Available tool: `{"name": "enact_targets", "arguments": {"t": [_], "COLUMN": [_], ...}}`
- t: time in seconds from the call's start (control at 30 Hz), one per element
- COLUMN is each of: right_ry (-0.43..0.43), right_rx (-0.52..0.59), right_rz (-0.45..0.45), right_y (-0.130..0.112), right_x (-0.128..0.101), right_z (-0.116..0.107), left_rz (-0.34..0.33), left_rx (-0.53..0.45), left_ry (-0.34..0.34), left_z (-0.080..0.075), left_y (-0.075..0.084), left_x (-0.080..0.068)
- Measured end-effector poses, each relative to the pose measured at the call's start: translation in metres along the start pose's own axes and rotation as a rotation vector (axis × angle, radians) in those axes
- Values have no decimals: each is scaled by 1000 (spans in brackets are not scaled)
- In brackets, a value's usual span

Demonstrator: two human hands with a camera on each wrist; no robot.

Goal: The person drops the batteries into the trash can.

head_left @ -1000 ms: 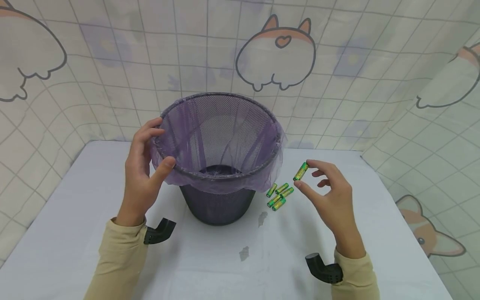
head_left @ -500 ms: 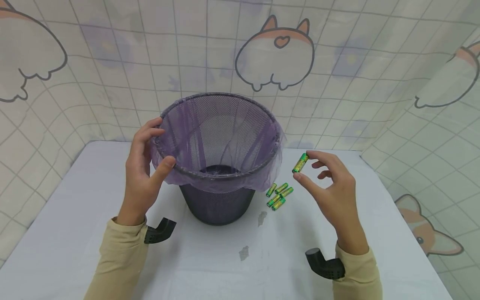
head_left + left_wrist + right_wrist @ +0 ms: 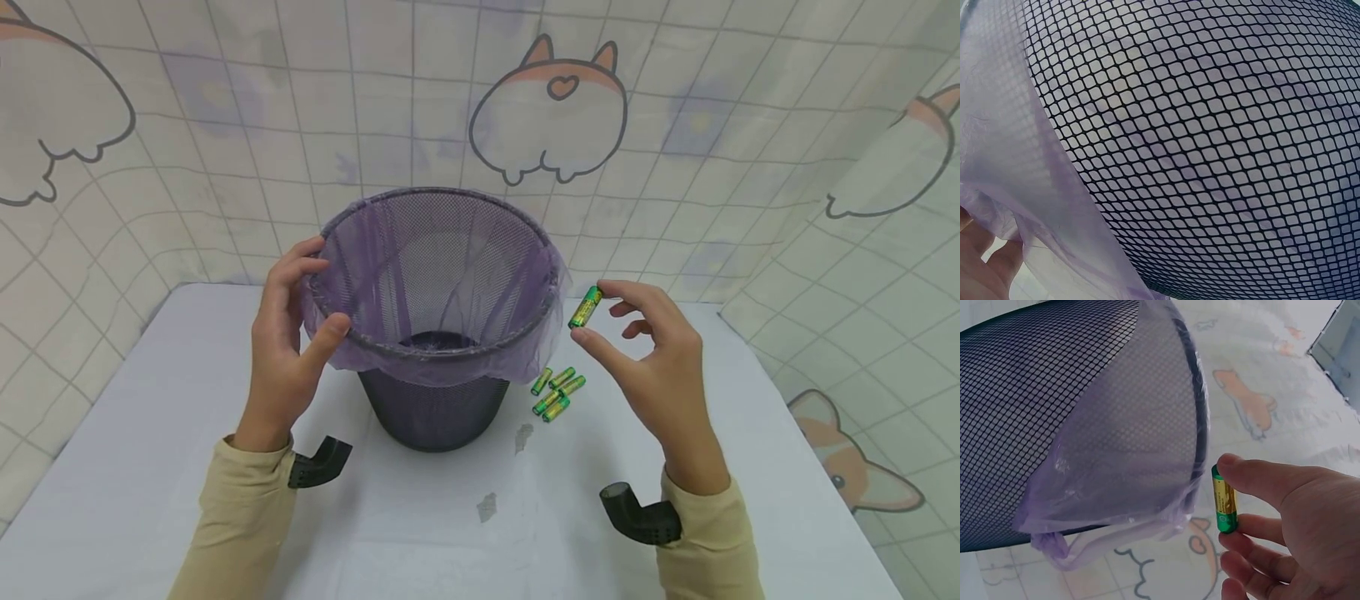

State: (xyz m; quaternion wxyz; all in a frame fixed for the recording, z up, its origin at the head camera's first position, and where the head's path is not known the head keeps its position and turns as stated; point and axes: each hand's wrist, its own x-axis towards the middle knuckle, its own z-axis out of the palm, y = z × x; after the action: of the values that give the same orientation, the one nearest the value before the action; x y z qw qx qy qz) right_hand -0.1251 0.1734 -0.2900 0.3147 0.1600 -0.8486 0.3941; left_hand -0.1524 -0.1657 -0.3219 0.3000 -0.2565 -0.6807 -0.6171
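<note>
A black mesh wastebasket [image 3: 435, 417] stands at the middle of the table in the head view. Its rim is lined with a thin purple bin bag [image 3: 480, 367], folded over the outside. My left hand [image 3: 285, 358] grips the basket's left rim, thumb over the near edge, fingers along the far part. Just right of the rim and apart from it, my right hand [image 3: 652, 358] pinches a green and yellow battery [image 3: 585, 307] by its ends between thumb and finger. In the right wrist view, the battery [image 3: 1225, 500] stands nearly upright beside the bag's edge.
Several like batteries [image 3: 555, 395] lie in a loose group on the white table [image 3: 420, 533], right of the basket's foot. Two grey patches [image 3: 487, 507] mark the tabletop. A tile-patterned cloth with corgi drawings [image 3: 551, 117] hangs behind and at the sides.
My right hand has lifted the battery and then brought it leftward, closer to the basket's rim. The left hand, the basket and the batteries on the table stay put.
</note>
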Motion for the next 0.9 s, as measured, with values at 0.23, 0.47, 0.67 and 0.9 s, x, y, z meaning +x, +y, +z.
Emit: {"name": "enact_targets", "arguments": {"t": [0.23, 0.47, 0.67, 0.9], "right_ry": [8, 6, -6, -17], "right_rx": [36, 50, 75, 97], "right_rz": [-33, -57, -74, -88], "right_y": [-8, -14, -20, -24], "right_x": [7, 14, 20, 25], "right_z": [4, 9, 14, 21], "left_rz": [2, 0, 4, 8], "left_rx": [-5, -12, -7, 2], "left_ry": [-1, -1, -4, -9], "left_z": [0, 0, -1, -1], "left_y": [0, -1, -1, -2], "left_x": [0, 0, 0, 0]}}
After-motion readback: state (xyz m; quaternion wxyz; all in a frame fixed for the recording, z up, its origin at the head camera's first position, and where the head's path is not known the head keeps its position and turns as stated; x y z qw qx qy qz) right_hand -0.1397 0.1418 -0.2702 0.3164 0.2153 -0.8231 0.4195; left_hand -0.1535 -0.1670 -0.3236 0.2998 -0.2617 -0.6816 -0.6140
